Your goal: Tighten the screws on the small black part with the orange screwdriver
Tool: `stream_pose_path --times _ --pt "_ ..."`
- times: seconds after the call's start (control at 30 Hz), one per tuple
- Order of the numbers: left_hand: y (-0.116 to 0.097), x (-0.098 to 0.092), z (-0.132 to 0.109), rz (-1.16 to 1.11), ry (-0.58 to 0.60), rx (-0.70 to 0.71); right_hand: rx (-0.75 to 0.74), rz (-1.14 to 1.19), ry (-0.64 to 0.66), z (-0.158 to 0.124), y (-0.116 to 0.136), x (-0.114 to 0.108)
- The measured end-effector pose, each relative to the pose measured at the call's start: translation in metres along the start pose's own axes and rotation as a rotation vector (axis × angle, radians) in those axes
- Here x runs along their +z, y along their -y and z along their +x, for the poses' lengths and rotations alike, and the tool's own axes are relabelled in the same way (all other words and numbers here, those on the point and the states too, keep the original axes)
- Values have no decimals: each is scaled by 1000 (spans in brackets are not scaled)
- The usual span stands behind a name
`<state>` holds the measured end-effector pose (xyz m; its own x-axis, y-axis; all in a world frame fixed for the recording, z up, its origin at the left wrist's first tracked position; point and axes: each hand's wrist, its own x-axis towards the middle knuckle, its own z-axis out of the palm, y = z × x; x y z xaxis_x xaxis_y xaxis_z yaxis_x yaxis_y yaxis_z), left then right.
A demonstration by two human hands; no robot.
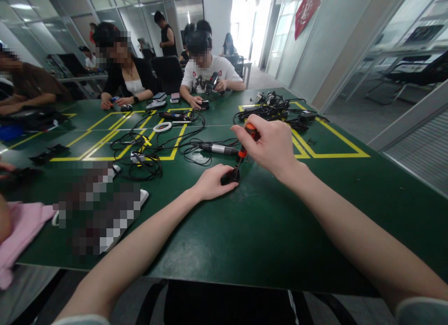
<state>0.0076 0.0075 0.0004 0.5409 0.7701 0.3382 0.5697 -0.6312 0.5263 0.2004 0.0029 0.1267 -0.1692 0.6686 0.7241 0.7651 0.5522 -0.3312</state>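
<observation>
My right hand (271, 145) is closed round the orange and black handle of a screwdriver (242, 151). The tool slants down to the left, its tip meeting a small black part (230, 177) on the green table. My left hand (215, 181) pinches that black part from the left, thumb nearest me, steadying it on the tabletop. What kind of part it is cannot be made out, and the fingers cover some of it. Just beyond the hands lies a silver and black cylindrical tool (219, 149) with a coiled black cable.
The green table (196, 241) carries yellow tape outlines. A tangle of black cables (269, 111) lies at the far right, more cables (145, 168) at left. A white roll of tape (163, 127) lies beyond. Co-workers sit across and at left; one holds a power screwdriver (212, 83).
</observation>
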Motion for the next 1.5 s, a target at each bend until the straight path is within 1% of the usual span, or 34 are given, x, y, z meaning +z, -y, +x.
stream_pose_path --times 0.07,0.27,0.43,0.63,0.77,0.93,1.07,1.3,1.4,1.5 --pt "0 0 0 -1 0 0 21 -23 54 1 1 -1" --pt "1 0 0 1 2 -2 -54 29 181 0 9 -5" --pt "0 -1 0 -4 -2 4 -33 -22 170 0 14 -9" --pt "1 -1 -1 -2 -5 4 22 -90 232 2 21 -20" --pt "1 -1 -1 0 -3 4 86 -174 230 0 26 -28" --pt "1 -1 -1 14 2 0 115 -218 249 0 27 -25" --pt "1 -1 -1 17 5 9 119 -196 287 3 25 -22" --pt "1 0 -1 10 -1 7 49 -54 460 5 27 -29" --pt "2 1 0 -1 -5 8 23 -10 467 4 28 -29" --pt "3 1 0 -3 -4 11 40 82 477 4 25 -28"
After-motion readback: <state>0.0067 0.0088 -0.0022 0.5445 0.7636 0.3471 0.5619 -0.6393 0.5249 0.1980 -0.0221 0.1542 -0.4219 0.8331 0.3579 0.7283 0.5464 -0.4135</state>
